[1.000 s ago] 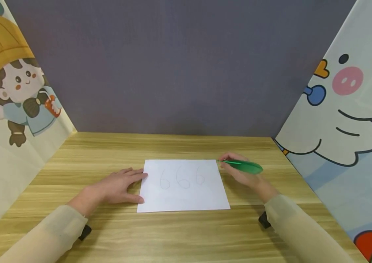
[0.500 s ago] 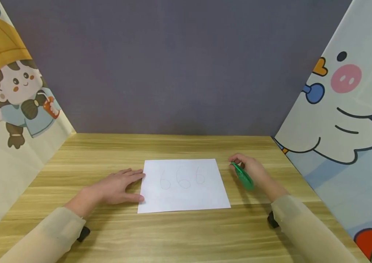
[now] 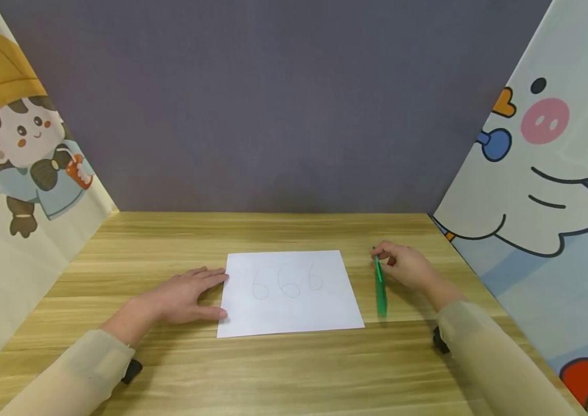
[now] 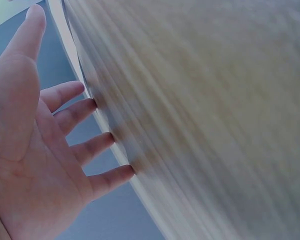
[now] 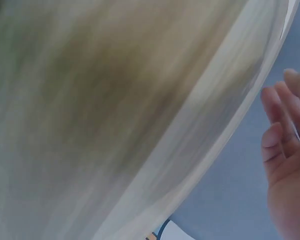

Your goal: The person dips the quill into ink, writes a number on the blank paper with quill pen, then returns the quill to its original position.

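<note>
A white sheet of paper (image 3: 289, 312) lies on the wooden table, marked with faint pencil-like digits reading 666. My left hand (image 3: 185, 297) rests flat at its left edge, thumb and fingertips on the border; the left wrist view shows this hand (image 4: 45, 140) with fingers spread. To the right of the sheet, my right hand (image 3: 405, 267) pinches a green feather-shaped pen (image 3: 381, 294) near its thin far end. The pen's broad feather end points toward me. In the right wrist view the right hand (image 5: 290, 150) has bent fingers, and only a sliver of green shows.
The wooden table (image 3: 252, 375) reaches back to a dark grey panel (image 3: 273, 115). Side walls with cartoon prints flank it, a child in a yellow hat (image 3: 29, 133) on the left and a white character (image 3: 559, 190) on the right. Both wrists wear small black devices.
My right hand has moved right, away from the paper. The green pen has swung from pointing rightward to pointing toward me. My left hand has stayed at the sheet's left edge.
</note>
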A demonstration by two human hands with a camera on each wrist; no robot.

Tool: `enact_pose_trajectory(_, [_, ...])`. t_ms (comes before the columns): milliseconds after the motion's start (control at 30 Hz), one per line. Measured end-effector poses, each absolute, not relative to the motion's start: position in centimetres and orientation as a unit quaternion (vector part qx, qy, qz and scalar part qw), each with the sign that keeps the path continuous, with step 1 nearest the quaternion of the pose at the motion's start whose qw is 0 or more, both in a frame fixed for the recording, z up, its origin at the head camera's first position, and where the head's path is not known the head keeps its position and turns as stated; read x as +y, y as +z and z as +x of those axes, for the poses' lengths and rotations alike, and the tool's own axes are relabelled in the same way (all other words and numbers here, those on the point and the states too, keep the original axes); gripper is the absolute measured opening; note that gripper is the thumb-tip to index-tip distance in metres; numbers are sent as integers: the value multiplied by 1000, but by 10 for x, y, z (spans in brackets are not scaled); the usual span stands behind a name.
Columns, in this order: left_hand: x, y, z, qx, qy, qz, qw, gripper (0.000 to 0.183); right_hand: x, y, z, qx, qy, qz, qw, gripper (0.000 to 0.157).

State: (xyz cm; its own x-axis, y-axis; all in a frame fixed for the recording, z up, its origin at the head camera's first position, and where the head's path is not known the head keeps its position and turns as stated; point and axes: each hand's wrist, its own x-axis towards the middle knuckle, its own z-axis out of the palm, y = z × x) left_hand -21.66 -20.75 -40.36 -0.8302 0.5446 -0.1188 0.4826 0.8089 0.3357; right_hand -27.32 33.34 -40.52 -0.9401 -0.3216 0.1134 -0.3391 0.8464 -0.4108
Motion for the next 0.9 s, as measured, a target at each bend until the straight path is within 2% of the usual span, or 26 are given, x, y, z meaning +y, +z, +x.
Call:
enact_pose_trajectory(233, [-208, -404, -216, 945, 150, 272, 100, 101, 339, -408, -277, -962, 194, 191, 13, 21])
enact_pose_trajectory(567, [-208, -404, -215, 945, 152, 272, 103, 104, 343, -407, -278, -966, 163, 196, -35, 41])
enact_pose_trajectory(900, [-209, -404, -217, 945, 152, 270, 109, 104, 343, -412, -276, -963, 147, 220, -53, 40])
